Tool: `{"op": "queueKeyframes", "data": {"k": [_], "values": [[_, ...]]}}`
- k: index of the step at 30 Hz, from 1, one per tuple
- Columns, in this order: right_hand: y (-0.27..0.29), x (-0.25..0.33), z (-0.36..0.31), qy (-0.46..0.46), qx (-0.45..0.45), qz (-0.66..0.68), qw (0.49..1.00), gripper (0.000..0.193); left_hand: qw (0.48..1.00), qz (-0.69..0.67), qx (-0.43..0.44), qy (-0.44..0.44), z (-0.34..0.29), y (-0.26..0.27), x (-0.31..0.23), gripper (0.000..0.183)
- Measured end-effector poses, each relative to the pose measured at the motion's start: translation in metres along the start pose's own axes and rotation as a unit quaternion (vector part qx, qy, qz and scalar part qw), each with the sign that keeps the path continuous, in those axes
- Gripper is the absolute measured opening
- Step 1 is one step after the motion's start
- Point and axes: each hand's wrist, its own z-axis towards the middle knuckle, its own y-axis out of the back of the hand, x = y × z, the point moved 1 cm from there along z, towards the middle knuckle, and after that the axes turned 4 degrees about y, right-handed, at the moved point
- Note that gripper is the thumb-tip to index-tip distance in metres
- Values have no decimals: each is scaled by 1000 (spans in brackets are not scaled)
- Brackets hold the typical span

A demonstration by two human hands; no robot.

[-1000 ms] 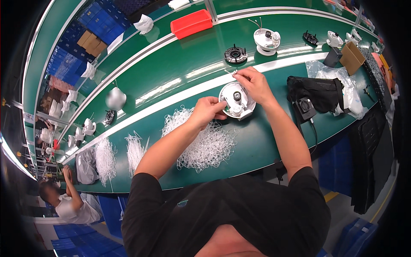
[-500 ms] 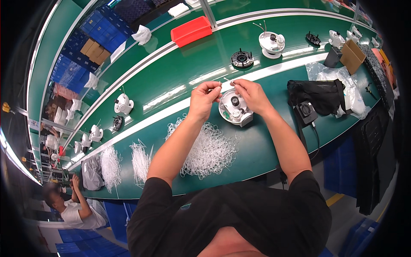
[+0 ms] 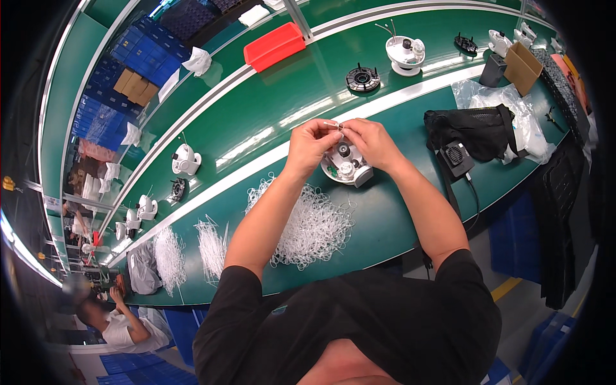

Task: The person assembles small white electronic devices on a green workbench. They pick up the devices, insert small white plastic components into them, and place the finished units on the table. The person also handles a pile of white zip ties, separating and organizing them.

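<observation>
Two hands, left (image 3: 308, 149) and right (image 3: 373, 144), pinch wires (image 3: 330, 123) over a white housing (image 3: 348, 171).

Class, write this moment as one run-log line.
Left hand: pinching thin white lead; Right hand: pinching same lead; Below hands: round white plastic housing; Left: heap of white plastic loops

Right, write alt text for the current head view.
A person's left hand and right hand meet around a small white piece above a round white device on a green workbench. Tangled white loops lie left of the device; a black bag lies right.
</observation>
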Motion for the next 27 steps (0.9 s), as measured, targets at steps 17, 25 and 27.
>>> {"op": "queueKeyframes", "data": {"k": [17,25,27], "values": [[0,-21,3,-189,-92,328,921,22,871,447,0,-205,-4,-6,-6,9],[8,-1,1,-33,60,-36,997,16,855,466,-46,-222,-6,2,4,10],[5,-4,1,21,54,-98,994,16,855,462,-51,-230,-6,4,3,11]]}}
